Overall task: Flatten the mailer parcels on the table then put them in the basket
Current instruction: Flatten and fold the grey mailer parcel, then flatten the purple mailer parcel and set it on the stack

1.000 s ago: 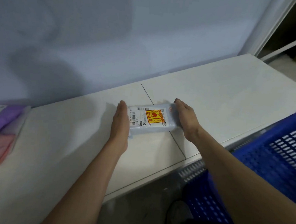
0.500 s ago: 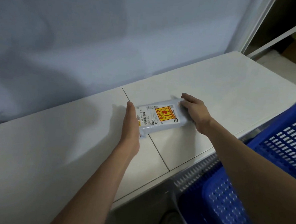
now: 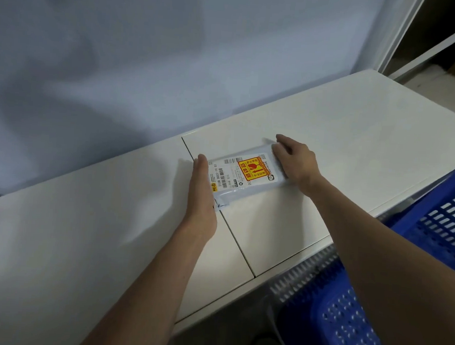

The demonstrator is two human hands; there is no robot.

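- A flat, glossy grey plastic parcel point(image 3: 249, 185) with a red-and-yellow sticker point(image 3: 252, 170) lies on the smooth white table point(image 3: 356, 132), across the seam between two panels.
- The left hand point(image 3: 202, 194) stands on edge with straight fingers against the parcel's left end, gripping nothing.
- The right hand point(image 3: 296, 160) lies relaxed over its right end, pressing without clasping.
- A blue perforated plastic basket point(image 3: 444, 220) stands just beside the table, to the right.

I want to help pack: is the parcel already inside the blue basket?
No, the parcel lies on the white table between the left hand and right hand, outside the basket.
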